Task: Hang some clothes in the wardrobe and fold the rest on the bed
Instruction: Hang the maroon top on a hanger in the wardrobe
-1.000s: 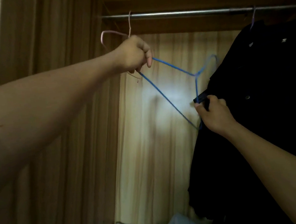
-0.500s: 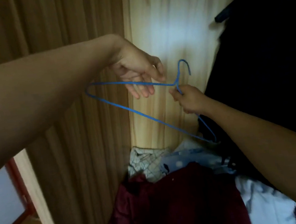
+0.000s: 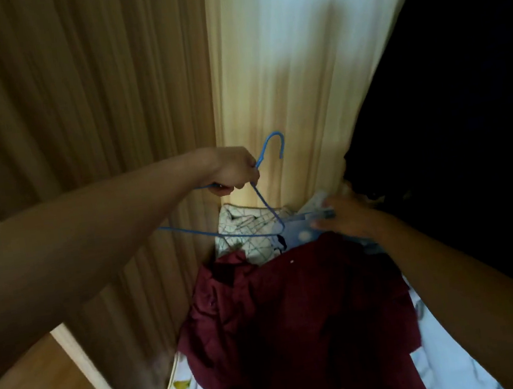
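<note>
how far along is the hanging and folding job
Done: one dark garment seems to hang at the right. In hand: the left hand grips the empty blue hanger, and the right hand reaches onto a light blue garment in the pile. Left: the maroon garment and checked shirt lie unsorted in the wardrobe bottom; no bed or folded clothes show.

A heap of clothes (image 3: 295, 303) lay in the wardrobe (image 3: 282, 76) bottom — the hanger (image 3: 267, 204) above its rear, a hanging garment (image 3: 464, 101) right, the side panel (image 3: 75, 120) left.
</note>
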{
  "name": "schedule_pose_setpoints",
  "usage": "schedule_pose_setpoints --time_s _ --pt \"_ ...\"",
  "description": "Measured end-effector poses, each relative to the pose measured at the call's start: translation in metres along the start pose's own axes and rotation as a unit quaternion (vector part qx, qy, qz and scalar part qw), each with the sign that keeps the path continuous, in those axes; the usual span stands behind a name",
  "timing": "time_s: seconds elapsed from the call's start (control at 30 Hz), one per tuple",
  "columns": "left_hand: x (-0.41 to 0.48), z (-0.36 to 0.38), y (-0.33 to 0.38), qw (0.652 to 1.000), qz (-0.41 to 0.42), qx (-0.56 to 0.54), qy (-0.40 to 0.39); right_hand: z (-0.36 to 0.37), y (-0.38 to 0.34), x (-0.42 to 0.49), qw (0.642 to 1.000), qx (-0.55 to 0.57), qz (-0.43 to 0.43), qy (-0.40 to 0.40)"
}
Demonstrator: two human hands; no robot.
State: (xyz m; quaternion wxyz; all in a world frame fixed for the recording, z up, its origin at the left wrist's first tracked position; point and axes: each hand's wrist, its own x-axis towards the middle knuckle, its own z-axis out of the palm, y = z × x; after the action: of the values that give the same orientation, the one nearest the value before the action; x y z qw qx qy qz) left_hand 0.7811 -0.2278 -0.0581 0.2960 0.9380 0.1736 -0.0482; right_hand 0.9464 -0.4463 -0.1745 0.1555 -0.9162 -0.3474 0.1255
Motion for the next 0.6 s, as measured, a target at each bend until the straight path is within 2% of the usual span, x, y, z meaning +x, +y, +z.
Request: schedule_pose_setpoints --time_s 0.1,0.17,0.27,0.3,0.4,0.5,0.6 --pt "0.006 0.017 -0.015 1.0 -0.012 0.02 -0.009 0.04 0.037 0.001 0.995 -0.043 0.039 -0.082" --pt "0.01 0.028 -0.023 0.999 -0.02 0.018 -0.017 0.066 0.051 0.0 0.993 -0.077 0.035 -0.08" --pt "0.015 0.042 -0.035 0.999 -0.021 0.001 -0.036 0.082 0.063 0.0 0.982 -0.178 0.063 -0.025" --pt "0.017 0.046 -0.038 0.999 -0.017 -0.012 -0.039 0.079 0.063 0.0 0.98 -0.179 0.08 -0.012" --pt "0.022 0.056 -0.046 0.998 0.011 -0.056 -0.028 0.061 0.053 0.002 0.99 -0.116 0.074 0.038" --pt "0.027 0.062 -0.043 0.993 0.032 -0.114 -0.005 0.027 0.031 0.003 0.988 -0.074 0.014 0.138" --pt "0.029 0.064 -0.03 0.983 0.057 -0.172 0.025 -0.008 -0.002 -0.002 0.985 -0.048 -0.035 0.163"
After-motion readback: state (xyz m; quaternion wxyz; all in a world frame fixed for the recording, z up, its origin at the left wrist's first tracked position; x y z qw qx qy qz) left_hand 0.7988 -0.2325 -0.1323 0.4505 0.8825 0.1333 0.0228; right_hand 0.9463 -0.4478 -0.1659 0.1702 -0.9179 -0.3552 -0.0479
